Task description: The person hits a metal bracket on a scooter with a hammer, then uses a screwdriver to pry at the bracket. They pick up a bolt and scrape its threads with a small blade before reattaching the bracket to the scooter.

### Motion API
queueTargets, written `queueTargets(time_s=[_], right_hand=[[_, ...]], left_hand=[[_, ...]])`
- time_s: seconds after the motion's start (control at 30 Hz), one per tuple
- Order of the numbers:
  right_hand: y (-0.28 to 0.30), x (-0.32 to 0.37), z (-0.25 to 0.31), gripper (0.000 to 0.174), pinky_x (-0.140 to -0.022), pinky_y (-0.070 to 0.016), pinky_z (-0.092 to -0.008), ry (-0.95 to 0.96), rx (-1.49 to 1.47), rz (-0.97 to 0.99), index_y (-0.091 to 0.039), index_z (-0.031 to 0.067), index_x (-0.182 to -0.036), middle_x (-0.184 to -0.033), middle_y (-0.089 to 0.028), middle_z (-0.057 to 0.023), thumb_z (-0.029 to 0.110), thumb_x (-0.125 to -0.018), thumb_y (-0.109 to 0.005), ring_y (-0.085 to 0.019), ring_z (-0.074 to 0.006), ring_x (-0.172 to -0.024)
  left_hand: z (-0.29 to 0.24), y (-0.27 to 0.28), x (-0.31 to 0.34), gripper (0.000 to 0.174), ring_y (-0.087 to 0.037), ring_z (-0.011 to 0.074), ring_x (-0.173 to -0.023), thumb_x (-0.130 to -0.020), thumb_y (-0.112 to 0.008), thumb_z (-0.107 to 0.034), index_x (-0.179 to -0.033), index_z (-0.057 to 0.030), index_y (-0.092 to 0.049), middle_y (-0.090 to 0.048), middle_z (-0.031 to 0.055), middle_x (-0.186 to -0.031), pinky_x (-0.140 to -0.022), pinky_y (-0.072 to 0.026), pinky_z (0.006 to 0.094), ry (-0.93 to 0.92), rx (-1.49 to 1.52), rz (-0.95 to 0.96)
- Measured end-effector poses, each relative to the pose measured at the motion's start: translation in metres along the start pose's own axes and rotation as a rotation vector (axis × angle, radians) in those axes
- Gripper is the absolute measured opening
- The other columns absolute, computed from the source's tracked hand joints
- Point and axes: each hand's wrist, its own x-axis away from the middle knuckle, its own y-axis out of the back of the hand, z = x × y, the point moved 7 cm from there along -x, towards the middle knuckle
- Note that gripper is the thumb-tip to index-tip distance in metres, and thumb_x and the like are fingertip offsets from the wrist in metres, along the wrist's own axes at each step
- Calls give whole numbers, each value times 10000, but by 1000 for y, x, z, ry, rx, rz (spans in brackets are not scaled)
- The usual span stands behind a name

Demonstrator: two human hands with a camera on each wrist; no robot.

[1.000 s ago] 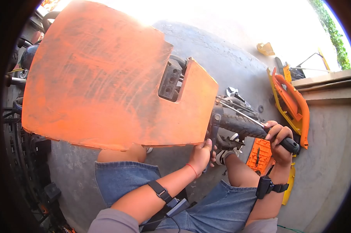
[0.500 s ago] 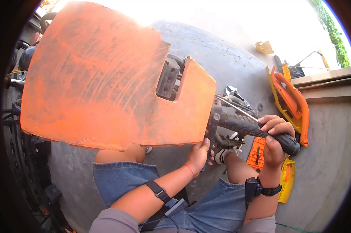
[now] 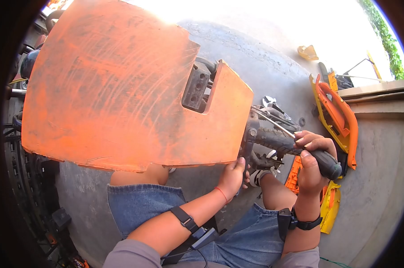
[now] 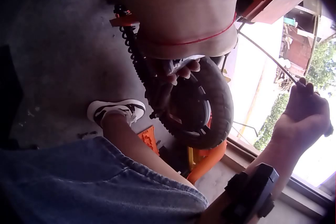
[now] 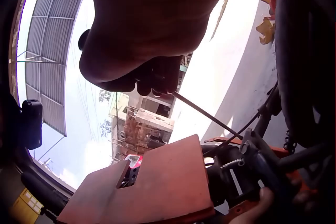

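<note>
A person's right hand [image 3: 316, 158] grips the dark handle of a screwdriver [image 3: 329, 166], its shaft slanting to the right edge of a scuffed orange panel [image 3: 117, 98], where the tip is hidden. The left hand [image 3: 230, 179], well apart from the screwdriver, clasps a dark bar [image 3: 247, 148] just beside the panel's lower right corner. A tire [image 3: 273, 140] sits beyond, between both hands.

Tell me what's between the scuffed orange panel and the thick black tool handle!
The head view shows a thin silver metal shaft running from handle toward panel.
</note>
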Motion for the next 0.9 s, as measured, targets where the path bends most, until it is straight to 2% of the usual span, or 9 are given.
queueTargets(time_s=[0.23,0.63,0.7,0.83,0.9], right_hand=[[-12,-1,3,141,-900,-482,-415,119,53,129,-542,0,-835,-846,-642,-152,-25,-697,-560,-640,-293,-919],[-20,0,5,145,-897,-492,-415,95,115,76,-558,-11,-828,-830,-648,-148,-34,-684,-554,-653,-290,-896],[-24,2,17,143,-879,-502,-415,200,161,149,-557,-16,-828,-822,-648,-150,-32,-685,-563,-657,-295,-880],[-26,1,7,135,-855,-516,-423,153,169,87,-567,-17,-810,-809,-651,-153,-22,-676,-572,-664,-305,-868],[-31,7,17,142,-848,-524,-406,220,154,157,-579,-23,-813,-820,-656,-160,-48,-673,-577,-669,-317,-871]], left_hand=[[0,0,0,397,-555,119,-662,-1032,-374,-420,-992,-63,-541,-551,11,-734,-571,-491,276,4,-11,-11],[1,0,0,388,-555,119,-666,-1034,-376,-411,-992,-63,-543,-556,14,-738,-575,-485,275,-3,-46,-16],[-2,-1,2,387,-556,120,-668,-1034,-374,-411,-990,-65,-542,-556,14,-739,-576,-484,276,4,-49,-19],[0,0,2,383,-555,120,-672,-1035,-371,-408,-984,-68,-541,-557,12,-741,-576,-482,281,2,-55,-20],[-2,-2,2,381,-553,120,-672,-1035,-371,-404,-983,-68,-541,-558,13,-742,-575,-481,282,8,-57,-21]])
